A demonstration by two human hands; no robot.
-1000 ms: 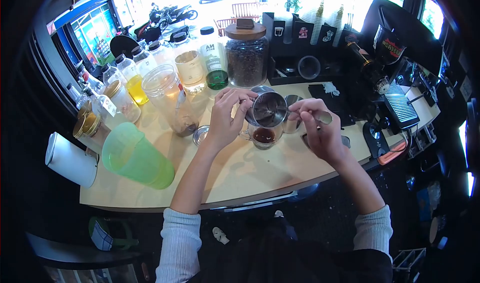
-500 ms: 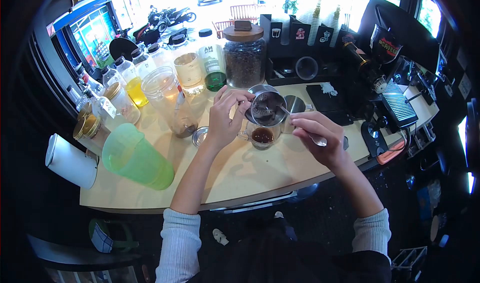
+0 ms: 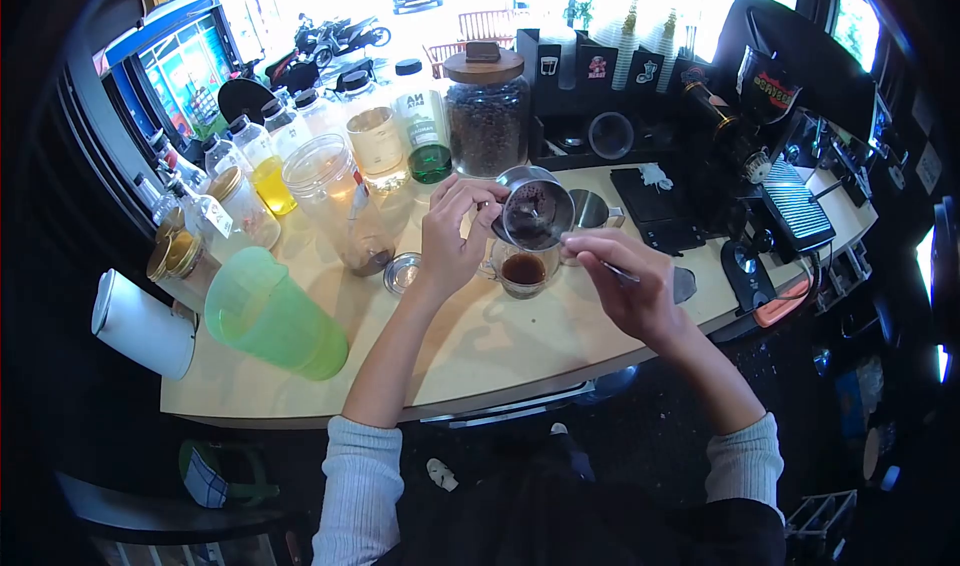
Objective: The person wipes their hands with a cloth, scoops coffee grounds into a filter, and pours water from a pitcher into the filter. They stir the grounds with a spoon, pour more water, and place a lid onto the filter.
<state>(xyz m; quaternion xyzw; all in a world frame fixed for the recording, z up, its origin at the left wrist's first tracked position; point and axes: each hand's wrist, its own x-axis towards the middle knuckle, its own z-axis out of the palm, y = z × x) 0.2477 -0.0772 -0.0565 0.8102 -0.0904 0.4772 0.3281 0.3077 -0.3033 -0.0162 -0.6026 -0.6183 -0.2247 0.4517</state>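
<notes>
In my left hand (image 3: 456, 231) is a small metal cup (image 3: 537, 209), gripped at its left side. It is tilted so that its mouth faces me, and dark brown residue clings to the inside. My right hand (image 3: 632, 278) pinches a metal spoon (image 3: 625, 275), whose far end reaches to the cup's mouth. Directly below the cup stands a clear glass cup (image 3: 523, 276) with dark brown liquid in it. A metal pitcher (image 3: 592, 209) is partly hidden behind the metal cup. Left of the glass cup, near my left wrist, a round metal lid (image 3: 402, 274) lies on the counter.
A green plastic jug (image 3: 275, 316) and a clear jar (image 3: 335, 201) stand on the counter (image 3: 480, 366) at left. Several bottles and a large jar of coffee beans (image 3: 488, 121) line the back. At right are a black mat (image 3: 660, 206) and a machine with a drip tray (image 3: 798, 206).
My right hand has shifted slightly left and down, and the spoon has moved further into the metal cup. Less foamy liquid shows inside it. My left hand stays nearly still.
</notes>
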